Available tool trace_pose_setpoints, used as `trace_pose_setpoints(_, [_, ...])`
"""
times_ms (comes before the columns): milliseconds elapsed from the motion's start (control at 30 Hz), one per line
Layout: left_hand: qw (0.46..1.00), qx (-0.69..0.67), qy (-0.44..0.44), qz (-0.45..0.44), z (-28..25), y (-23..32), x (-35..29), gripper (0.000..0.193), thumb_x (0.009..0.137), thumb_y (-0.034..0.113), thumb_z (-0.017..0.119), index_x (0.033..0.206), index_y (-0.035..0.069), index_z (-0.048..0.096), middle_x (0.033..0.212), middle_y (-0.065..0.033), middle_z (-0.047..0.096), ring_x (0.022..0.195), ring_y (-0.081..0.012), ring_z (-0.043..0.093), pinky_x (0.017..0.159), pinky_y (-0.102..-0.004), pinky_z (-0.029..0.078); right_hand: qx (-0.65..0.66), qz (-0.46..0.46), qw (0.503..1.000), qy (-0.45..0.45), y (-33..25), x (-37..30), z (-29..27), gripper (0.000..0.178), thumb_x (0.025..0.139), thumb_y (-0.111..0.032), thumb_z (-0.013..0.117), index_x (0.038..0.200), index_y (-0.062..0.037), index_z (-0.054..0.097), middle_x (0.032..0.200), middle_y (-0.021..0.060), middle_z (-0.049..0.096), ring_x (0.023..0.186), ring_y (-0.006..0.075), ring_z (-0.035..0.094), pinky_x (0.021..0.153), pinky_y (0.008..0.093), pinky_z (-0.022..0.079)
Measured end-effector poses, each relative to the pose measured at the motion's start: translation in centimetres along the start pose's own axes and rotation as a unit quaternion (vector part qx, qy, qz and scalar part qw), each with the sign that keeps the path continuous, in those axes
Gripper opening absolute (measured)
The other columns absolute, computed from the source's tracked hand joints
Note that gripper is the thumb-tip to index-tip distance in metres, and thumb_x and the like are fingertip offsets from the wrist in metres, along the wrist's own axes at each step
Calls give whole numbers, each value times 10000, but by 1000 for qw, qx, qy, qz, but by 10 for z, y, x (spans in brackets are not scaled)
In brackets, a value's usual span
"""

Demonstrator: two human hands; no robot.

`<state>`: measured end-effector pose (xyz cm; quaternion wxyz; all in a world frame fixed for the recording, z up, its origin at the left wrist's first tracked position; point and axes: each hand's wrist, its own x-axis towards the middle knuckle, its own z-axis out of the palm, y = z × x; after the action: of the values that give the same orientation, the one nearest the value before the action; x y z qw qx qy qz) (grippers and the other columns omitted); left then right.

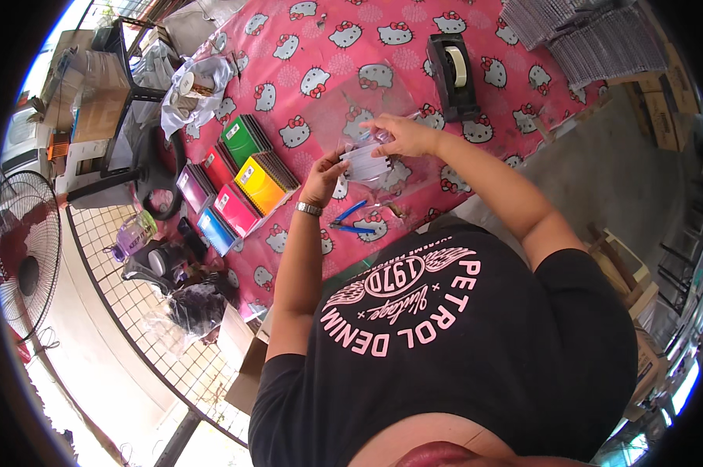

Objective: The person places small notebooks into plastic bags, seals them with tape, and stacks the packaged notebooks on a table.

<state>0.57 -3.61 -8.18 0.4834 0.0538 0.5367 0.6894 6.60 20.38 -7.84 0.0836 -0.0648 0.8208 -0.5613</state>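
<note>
Between my hands is a small white stack (pixel 365 166) in clear plastic, with dark notches along its right edge; I cannot make out its exact kind. The fingers and thumb of my left hand (pixel 323 179) grip its left side. My right hand (pixel 408 138) is closed over its upper right, with the fingers bent on the clear plastic (pixel 359 138). A pair of blue-handled pliers (pixel 353 219) lies on the tablecloth just below. To the left stand spiral notebooks in several colours: green (pixel 245 138), yellow (pixel 263 183), red (pixel 218 166), pink (pixel 236 210), purple (pixel 195 187) and blue (pixel 217 231).
A black tape dispenser (pixel 453 78) stands on the pink patterned tablecloth (pixel 320 47) at the far right. Beyond it, stacks of bound notebooks (pixel 608 43) rest near the corner. A white plastic bag (pixel 196 93), a bottle (pixel 133 236) and a fan (pixel 28 257) are leftward.
</note>
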Motion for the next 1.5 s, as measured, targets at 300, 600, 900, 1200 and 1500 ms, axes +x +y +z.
trace_pose_setpoints(300, [759,580,154,255,22,18,3,245,752,61,660,994,60,695,891,-67,638,732,-178,612,668,-299,487,-21,-68,995,64,-18,12,13,176,696,-119,699,857,-68,649,839,77,579,758,228,601,697,328,477])
trace_pose_setpoints(600, [824,516,78,219,30,37,-36,481,742,145,745,1184,39,588,1030,-104,607,852,-176,603,759,-272,498,-127,-136,983,3,-52,-19,-4,504,706,-108,724,1172,-91,534,1023,72,534,752,199,599,674,330,505])
trace_pose_setpoints(900, [910,356,169,127,9,22,-22,481,727,62,734,1183,42,584,1043,-38,575,775,-83,539,717,-234,477,25,14,999,27,-31,-3,1,517,682,-123,746,1153,-42,546,965,107,582,786,199,595,681,319,496])
trace_pose_setpoints(1200, [847,454,173,216,28,23,-7,203,723,24,698,925,42,692,830,-17,561,676,-107,527,578,-233,445,-73,-51,996,28,-21,17,9,273,661,-117,668,922,-46,637,758,79,552,680,234,580,633,365,470])
trace_pose_setpoints(1500, [797,535,84,267,39,25,-44,361,712,-3,654,1070,46,639,980,-131,623,864,-284,617,741,-349,506,-214,-253,943,28,-51,-28,-3,305,696,-170,676,966,-36,630,961,95,595,900,241,583,798,367,477])
